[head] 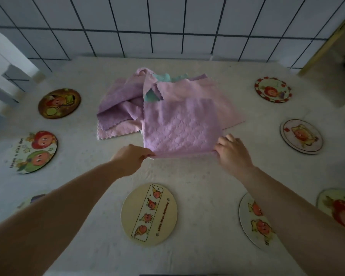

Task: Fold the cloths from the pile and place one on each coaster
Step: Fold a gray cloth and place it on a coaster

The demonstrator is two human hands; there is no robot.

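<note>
Both-handed, left hand (130, 159) and right hand (232, 151) pinching lilac cloth (180, 126) corners, pile (124, 102) behind

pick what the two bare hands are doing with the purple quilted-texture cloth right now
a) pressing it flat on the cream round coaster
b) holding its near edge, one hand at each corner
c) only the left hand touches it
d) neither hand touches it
B: the left hand and the right hand each pinch a near corner of the purple quilted-texture cloth, which still reaches back to the cloth pile; the cream round coaster lies bare nearer the person.
</note>
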